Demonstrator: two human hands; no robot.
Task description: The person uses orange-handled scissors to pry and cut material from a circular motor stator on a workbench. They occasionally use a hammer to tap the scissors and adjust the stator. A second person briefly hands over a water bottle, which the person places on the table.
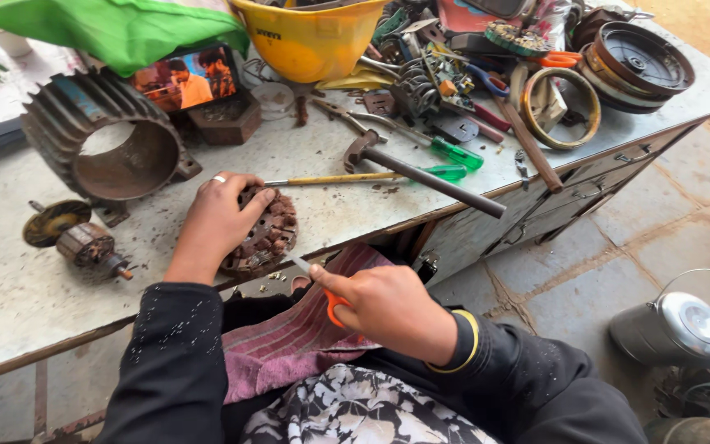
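The left hand (222, 215), wearing a ring, is pressing down near the middle of the frame, its fingers (250, 197) curling over the top of a round, rusty motor stator core (266, 234) and gripping it against the table edge. The core is showing below and to the right of those fingers, its slotted rim facing the lower right.

Just right of it, the right hand (388, 306) is closing tightly around the orange handle of a small cutting tool (322, 288). The tool's thin metal blade is pointing up and left, with its tip reaching the lower rim of the core, just beside the left hand's fingers. Whether the tip is touching metal is hard to tell.

Both arms are wearing dark sleeves, the right one with a yellow cuff stripe. A striped purple cloth (297, 337) is lying across the lap beneath both hands.

Farther out on the grey worktable (10, 288), a hammer (421, 173) and green-handled screwdrivers (445, 163) are lying above and right of the hands. A ribbed motor housing (104, 140) is sitting at the upper left, with a small rotor (92, 247) below it. A phone (184, 78) showing video is leaning behind the housing, and a yellow hard hat (310, 37) is resting at top centre.
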